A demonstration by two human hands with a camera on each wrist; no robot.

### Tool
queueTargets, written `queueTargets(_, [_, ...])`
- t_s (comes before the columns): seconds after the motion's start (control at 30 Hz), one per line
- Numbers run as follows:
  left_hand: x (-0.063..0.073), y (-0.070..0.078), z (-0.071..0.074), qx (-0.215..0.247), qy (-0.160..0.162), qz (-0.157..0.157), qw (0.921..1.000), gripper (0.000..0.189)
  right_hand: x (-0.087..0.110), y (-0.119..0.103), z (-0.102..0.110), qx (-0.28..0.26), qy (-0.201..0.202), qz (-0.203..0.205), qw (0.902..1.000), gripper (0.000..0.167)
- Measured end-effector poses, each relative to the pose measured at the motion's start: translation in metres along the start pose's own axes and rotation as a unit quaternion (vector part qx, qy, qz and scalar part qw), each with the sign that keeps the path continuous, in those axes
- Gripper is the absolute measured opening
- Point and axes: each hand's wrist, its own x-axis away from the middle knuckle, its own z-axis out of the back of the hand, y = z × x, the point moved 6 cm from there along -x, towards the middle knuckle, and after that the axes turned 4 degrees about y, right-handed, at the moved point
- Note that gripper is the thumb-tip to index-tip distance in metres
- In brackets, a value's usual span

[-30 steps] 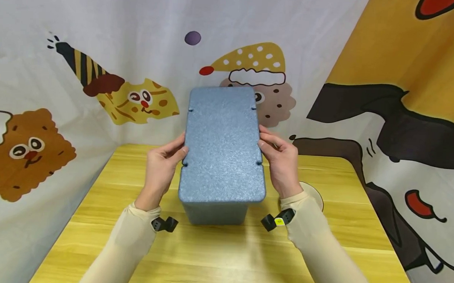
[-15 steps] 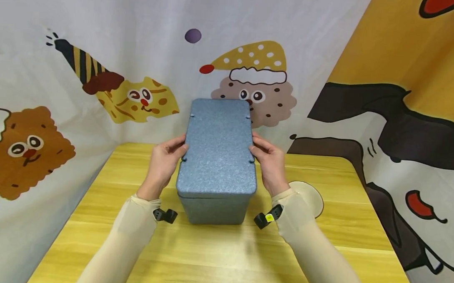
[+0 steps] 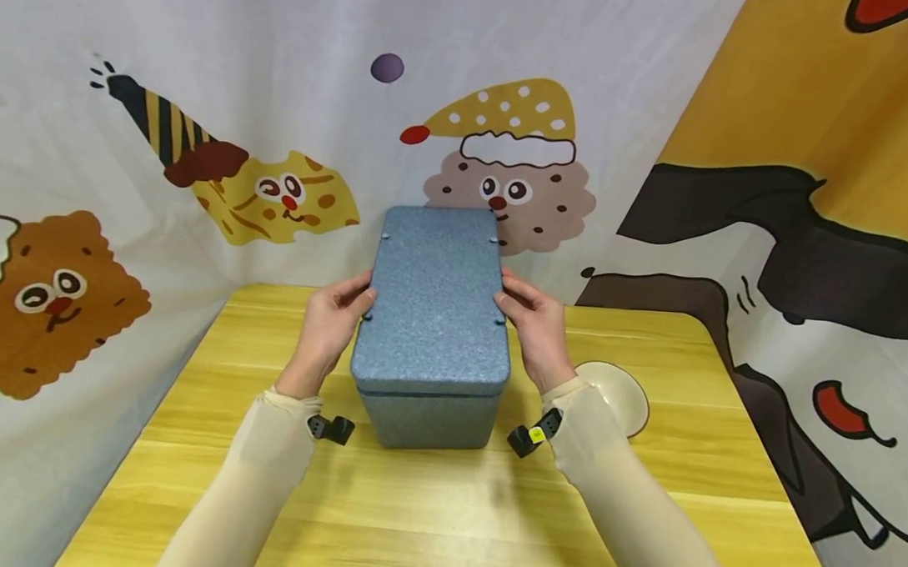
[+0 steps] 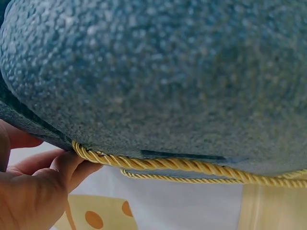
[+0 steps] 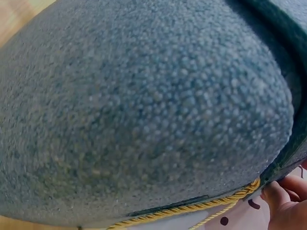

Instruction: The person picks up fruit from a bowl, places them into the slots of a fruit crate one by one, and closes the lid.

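Observation:
A grey-blue foam box [image 3: 430, 420] stands on the table, with its matching lid [image 3: 438, 300] over the top. A thin dark line shows between lid and box at the front. My left hand [image 3: 326, 329] holds the lid's left edge, thumb on the rim near a notch. On the opposite edge my right hand [image 3: 540, 336] grips the lid in the same way. Twisted yellow cord [image 4: 158, 163] runs along the box's side in the left wrist view. The right wrist view shows similar yellow cord [image 5: 192, 205] below the lid. The inside of the box is hidden.
A cream dish [image 3: 630, 402] with a dark rim lies on the wooden table [image 3: 430, 525] to the right, partly behind my right sleeve. Behind the table hangs a white cloth [image 3: 282, 52] printed with cartoon figures.
Both hands have lowered the lid onto the box, and it has shifted slightly left. My right hand has moved left with it. More of the dish now shows.

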Motion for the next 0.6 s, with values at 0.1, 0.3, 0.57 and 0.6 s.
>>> queueTargets(0.1, [0.0005,-0.0004,0.0006,-0.005,0.002,-0.001,1.0000,0.039,0.0003,0.0005,0.0000,0.015,-0.007,0.013,0.9998,0.038])
queueTargets(0.3, [0.0009,0.0022,-0.0004,-0.016,0.010,0.006,0.9998,0.040,-0.0014,0.0004,-0.0016,0.035,-0.032,0.038,0.9982,0.040])
queueTargets(0.57, [0.0034,0.0013,0.0000,-0.018,0.015,0.009,0.9997,0.039,-0.0012,0.0040,-0.0022,0.035,-0.025,0.047,0.9980,0.038])
queueTargets(0.6, [0.0034,0.0011,-0.0001,-0.019,0.015,0.008,0.9997,0.039,-0.0011,0.0046,-0.0015,0.037,-0.025,0.048,0.9978,0.038])
